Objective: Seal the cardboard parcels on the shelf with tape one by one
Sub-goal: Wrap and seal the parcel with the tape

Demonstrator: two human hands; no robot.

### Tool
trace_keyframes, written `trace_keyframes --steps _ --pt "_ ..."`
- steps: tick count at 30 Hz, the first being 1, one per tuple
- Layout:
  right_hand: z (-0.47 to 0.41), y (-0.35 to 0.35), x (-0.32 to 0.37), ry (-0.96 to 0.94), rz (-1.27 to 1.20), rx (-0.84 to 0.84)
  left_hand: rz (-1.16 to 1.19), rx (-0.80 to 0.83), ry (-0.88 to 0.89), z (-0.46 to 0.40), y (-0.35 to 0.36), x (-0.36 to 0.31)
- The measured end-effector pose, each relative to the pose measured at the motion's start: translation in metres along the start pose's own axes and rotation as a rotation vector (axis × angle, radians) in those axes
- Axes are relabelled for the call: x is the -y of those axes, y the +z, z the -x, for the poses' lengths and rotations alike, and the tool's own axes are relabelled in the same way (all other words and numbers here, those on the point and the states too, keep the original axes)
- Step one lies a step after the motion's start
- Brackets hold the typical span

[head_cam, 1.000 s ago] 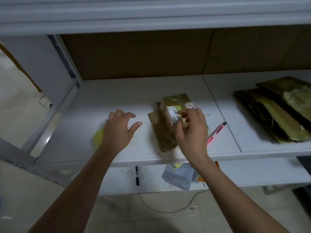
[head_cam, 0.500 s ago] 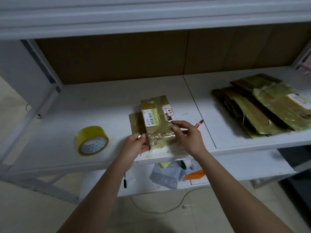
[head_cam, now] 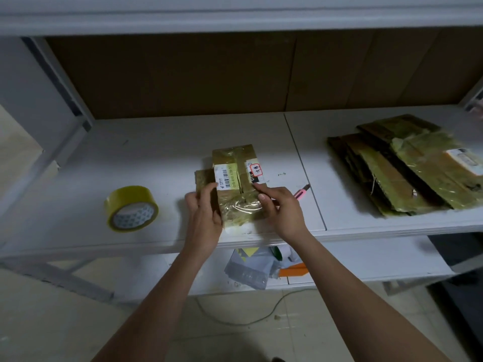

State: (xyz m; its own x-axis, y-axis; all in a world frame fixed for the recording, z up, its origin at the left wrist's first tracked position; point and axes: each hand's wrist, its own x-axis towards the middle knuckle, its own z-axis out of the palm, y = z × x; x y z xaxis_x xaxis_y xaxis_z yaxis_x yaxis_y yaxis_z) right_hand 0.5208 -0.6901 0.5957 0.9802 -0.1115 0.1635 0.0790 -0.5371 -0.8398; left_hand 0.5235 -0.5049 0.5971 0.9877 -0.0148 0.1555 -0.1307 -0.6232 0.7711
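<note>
Fingers (head_cam: 209, 190) of the left hand (head_cam: 202, 218) and right hand (head_cam: 281, 210) curl around the parcel (head_cam: 236, 184); tape roll (head_cam: 132, 209) lies left on the shelf (head_cam: 156, 152).

Cardboard parcel (head_cam: 236, 178) under glossy crinkled tape; matt white shelf (head_cam: 146, 152).

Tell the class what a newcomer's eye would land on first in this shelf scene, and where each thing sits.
First, the taped cardboard parcel near the shelf's front edge, held between the left hand and right hand. Next, the yellow tape roll lying to its left. Then the heap of flattened taped cardboard at far right.
</note>
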Motion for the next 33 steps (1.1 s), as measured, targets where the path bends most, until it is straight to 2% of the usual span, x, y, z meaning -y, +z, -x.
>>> trace_keyframes --steps 1,3,6,10,18,26,29,33 --pt "0.0 -0.002 0.0 0.001 -0.015 0.012 -0.037 0.043 0.076 0.0 -0.004 0.002" --pt "0.0 -0.009 0.0 0.014 -0.054 0.043 0.034 0.118 0.138 0.001 -0.011 0.003" --pt "-0.003 -0.015 0.005 0.069 -0.113 0.109 0.224 0.125 0.042 -0.001 -0.012 -0.004" --pt "-0.006 -0.014 0.011 0.037 0.012 0.169 0.085 0.08 -0.011 -0.005 -0.009 -0.007" --pt "-0.008 -0.001 0.005 -0.023 0.186 0.085 -0.054 0.016 0.053 -0.01 -0.001 -0.002" --pt "-0.011 -0.009 -0.011 -0.067 0.045 0.106 -0.073 0.134 0.119 -0.016 -0.009 0.008" --pt "-0.012 -0.009 -0.011 -0.088 0.047 0.13 -0.173 0.147 0.187 -0.017 -0.009 0.006" --pt "-0.016 -0.015 -0.006 -0.067 0.027 0.185 -0.163 0.201 0.181 -0.021 -0.012 0.004"
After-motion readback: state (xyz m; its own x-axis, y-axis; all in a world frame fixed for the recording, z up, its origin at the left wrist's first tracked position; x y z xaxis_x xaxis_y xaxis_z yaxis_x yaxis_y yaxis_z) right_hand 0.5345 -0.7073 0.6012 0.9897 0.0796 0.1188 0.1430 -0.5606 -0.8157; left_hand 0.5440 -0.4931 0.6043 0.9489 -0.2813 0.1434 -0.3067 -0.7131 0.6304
